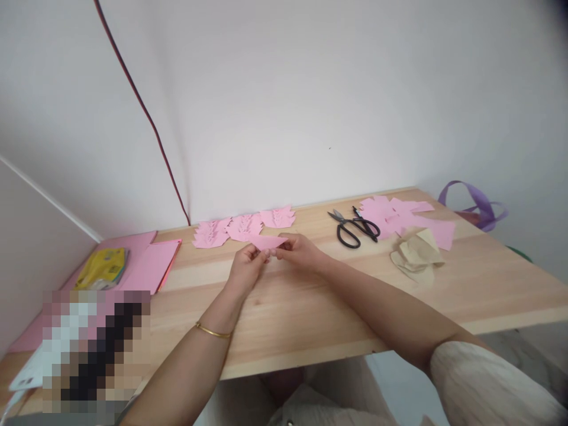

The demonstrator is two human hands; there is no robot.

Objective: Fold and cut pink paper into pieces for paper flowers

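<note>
A small piece of pink paper [267, 242], which looks folded, is held up between both hands over the middle of the wooden table. My left hand [247, 267] pinches its left and lower edge. Fingers of my right hand [298, 251] grip its right end, and the two thumbs nearly meet below it. Just behind the hands lie several cut pink paper shapes with jagged edges [244, 226], in a row along the wall. Black-handled scissors [348, 228] rest on the table to the right, blades partly apart, beside a black pen-like tool [364, 223].
Pink paper scraps [402, 216] and a crumpled tan paper [418, 255] lie at the right. Pink sheets [148, 260] and a yellow packet [102, 267] are at the left, near a blurred-out area. A purple ribbon [483, 204] hangs past the table's [302, 319] right edge.
</note>
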